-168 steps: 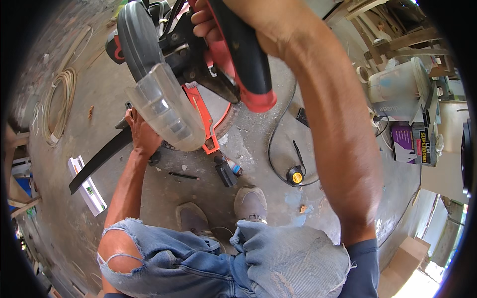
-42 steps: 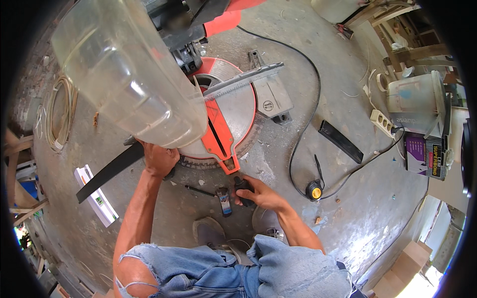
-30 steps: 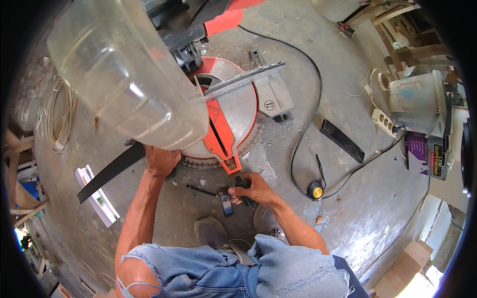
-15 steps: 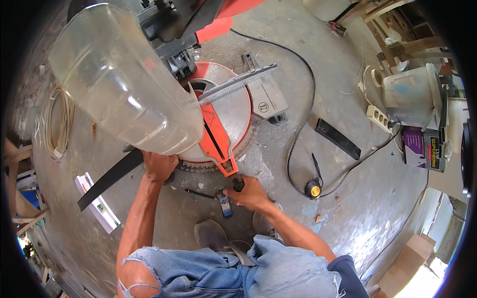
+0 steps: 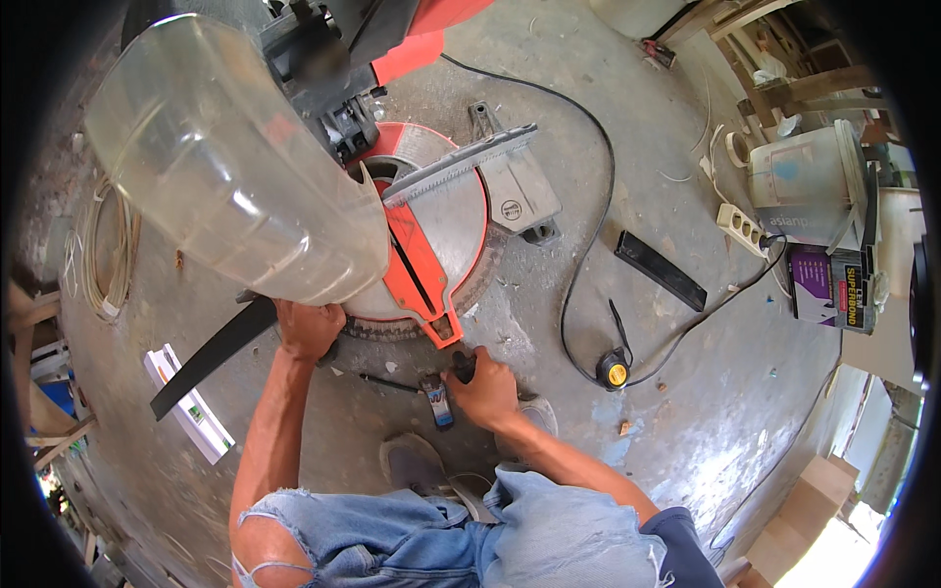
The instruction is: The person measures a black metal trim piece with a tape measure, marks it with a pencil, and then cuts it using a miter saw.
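A mitre saw [image 5: 461, 220] with a grey turntable, red trim and an orange slotted insert stands on the floor in front of me. A large clear plastic bottle [image 5: 235, 167] hangs off its head and covers much of its left side. My left hand [image 5: 310, 329] is closed on a long black strip [image 5: 211, 361] beside the turntable. Its fingertips are partly hidden by the bottle. My right hand [image 5: 487, 388] is closed around the black knob [image 5: 462, 367] at the front of the saw, just beyond the orange insert.
A small bottle [image 5: 437, 404] lies near my shoes. A white spirit level [image 5: 191, 404] is at left, below a coiled cable [image 5: 108, 257]. To the right are a black offcut [image 5: 661, 270], a tape measure [image 5: 613, 370], a power cord [image 5: 610, 176], a power strip [image 5: 742, 230] and a bucket [image 5: 806, 186].
The view has shifted slightly, so the scene sits a little further left. My right hand has moved very slightly on the knob; my left hand stays at the strip.
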A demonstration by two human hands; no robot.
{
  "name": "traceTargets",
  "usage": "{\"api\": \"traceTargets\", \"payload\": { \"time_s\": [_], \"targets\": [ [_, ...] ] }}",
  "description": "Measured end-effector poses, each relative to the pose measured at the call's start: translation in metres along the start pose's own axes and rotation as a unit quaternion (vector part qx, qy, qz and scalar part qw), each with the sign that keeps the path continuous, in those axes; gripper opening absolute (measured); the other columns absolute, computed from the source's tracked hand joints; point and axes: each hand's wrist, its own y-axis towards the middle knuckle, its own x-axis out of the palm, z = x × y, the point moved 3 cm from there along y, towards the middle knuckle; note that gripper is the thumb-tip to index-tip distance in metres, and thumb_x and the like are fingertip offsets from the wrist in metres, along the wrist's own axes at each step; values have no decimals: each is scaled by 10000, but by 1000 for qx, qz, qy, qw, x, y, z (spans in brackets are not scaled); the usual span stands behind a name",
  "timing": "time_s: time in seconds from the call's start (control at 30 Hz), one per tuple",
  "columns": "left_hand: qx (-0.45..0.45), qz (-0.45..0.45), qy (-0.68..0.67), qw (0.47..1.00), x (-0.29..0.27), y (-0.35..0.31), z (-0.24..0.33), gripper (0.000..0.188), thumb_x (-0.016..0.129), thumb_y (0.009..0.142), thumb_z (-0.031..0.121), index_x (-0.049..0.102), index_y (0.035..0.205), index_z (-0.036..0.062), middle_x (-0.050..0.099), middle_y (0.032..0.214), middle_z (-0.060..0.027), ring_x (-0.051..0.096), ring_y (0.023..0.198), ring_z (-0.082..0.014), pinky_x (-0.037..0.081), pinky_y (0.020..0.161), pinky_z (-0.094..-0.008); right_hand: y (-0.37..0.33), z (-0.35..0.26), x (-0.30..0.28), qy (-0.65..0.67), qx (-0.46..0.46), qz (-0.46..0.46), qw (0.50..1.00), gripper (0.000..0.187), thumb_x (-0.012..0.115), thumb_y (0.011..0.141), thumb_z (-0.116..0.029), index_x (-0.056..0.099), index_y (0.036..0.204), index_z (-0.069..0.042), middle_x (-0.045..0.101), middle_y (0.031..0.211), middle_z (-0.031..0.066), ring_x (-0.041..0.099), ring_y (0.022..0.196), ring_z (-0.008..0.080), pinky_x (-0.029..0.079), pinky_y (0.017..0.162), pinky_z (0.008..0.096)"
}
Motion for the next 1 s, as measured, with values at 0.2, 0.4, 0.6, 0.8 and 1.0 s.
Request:
{"api": "traceTargets", "payload": {
  "time_s": [0.2,0.4,0.6,0.8,1.0],
  "targets": [
    [3,8,6,1000,-1,2,0,260,785,837,66,755,1095,47,742,1093,-145,684,1011,-394,510,921,-468,12,5,-8,427,62,-390,814,411,815,820,-274,646,979,66,682,725,123,699,674,180,551,609,325],
    [-13,-4,-5,1000,1,1,0,265,785,839,66,756,1102,56,745,1097,-139,686,1001,-391,508,916,-462,-8,-4,3,48,-7,15,999,380,774,871,-313,643,935,38,701,723,201,716,667,369,553,647,459],
    [-4,-4,8,1000,-1,-2,-4,256,787,839,74,760,1093,55,750,1077,-137,692,982,-384,509,912,-457,2,6,-23,66,21,-172,983,442,731,901,-284,630,1182,42,747,941,219,734,908,384,551,835,474],
    [-11,-4,15,1000,1,-1,-3,243,785,839,69,762,1081,52,751,1082,-139,694,989,-382,514,908,-464,17,32,-35,416,-32,-428,802,406,679,962,-122,586,1316,53,711,1182,119,645,1160,220,440,1069,352],
    [7,-3,13,1000,-2,3,4,241,786,841,73,758,1079,47,749,1066,-146,694,983,-392,520,900,-470,10,4,-49,75,-14,-271,960,551,852,820,-232,573,1193,63,703,1028,185,668,948,311,501,856,433]
  ]
}}
